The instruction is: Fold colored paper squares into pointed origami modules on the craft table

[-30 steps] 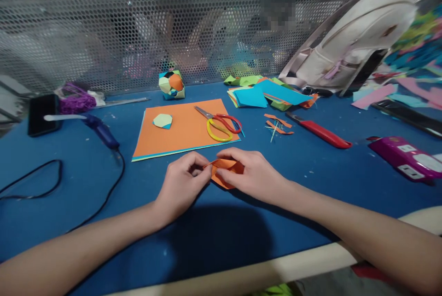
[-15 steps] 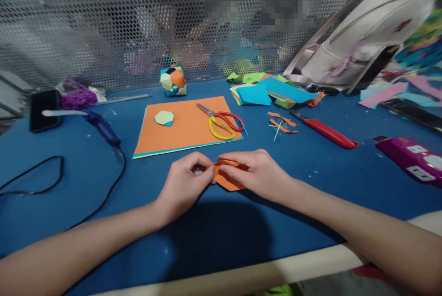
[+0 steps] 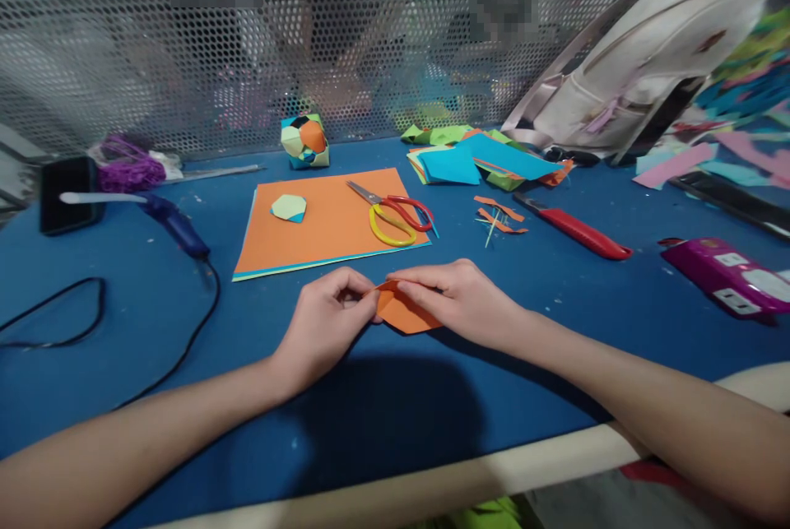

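Observation:
Between my hands is a small piece of orange paper [image 3: 407, 313] with angled edges, held just above the blue table [image 3: 247, 447]. My left hand [image 3: 333, 315] pinches its left corner between thumb and fingers. Along the upper edge, my right hand [image 3: 466, 299] grips it, thumb on the near face and fingers behind. Beyond my hands lies a stack of orange, blue and pale green sheets [image 3: 321, 241]. On the stack are scissors [image 3: 395, 216] with one red and one yellow handle, and a small pale green and blue folded paper piece [image 3: 289, 207].
A folded paper ball [image 3: 304, 141] stands near the perforated metal panel [image 3: 203, 60]. Left are a phone [image 3: 67, 196], a blue corded tool [image 3: 176, 225] and purple string [image 3: 129, 165]. Right are cut papers [image 3: 448, 165], scraps [image 3: 499, 216], a red-handled knife [image 3: 586, 233], a purple case [image 3: 728, 274] and a backpack [image 3: 654, 52].
The orange paper's upper edge shows less of a raised fold, and more of its face is visible. My right thumb sits slightly higher on it. The whole view has shifted a little.

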Demonstrator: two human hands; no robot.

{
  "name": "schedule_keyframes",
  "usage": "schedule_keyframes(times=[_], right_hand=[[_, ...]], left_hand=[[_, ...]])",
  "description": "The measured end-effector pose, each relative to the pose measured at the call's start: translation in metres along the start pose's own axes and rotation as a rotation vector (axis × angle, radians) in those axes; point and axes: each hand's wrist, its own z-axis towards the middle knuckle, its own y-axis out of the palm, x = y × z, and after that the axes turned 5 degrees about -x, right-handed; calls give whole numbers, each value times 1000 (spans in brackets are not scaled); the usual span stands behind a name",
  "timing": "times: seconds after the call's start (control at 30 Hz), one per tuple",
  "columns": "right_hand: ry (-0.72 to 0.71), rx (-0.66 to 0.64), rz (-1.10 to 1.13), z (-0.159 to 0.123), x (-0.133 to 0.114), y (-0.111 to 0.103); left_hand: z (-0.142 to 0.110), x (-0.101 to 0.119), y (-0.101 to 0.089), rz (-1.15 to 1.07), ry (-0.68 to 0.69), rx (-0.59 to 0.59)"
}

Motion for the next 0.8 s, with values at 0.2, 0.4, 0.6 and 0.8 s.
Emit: schedule_keyframes(times=[0.2, 0.4, 0.6, 0.8], right_hand=[[-10, -27, 41, 1, 4, -1], [153, 58, 132, 5, 1, 4], [114, 70, 124, 5, 4, 9], [-28, 50, -32, 2, 0, 7]], left_hand=[[1, 0, 1, -22, -16, -3], [0, 2, 2, -33, -14, -3], [-3, 0, 8, -70, 38, -18], [-5, 4, 11, -208, -72, -144]])
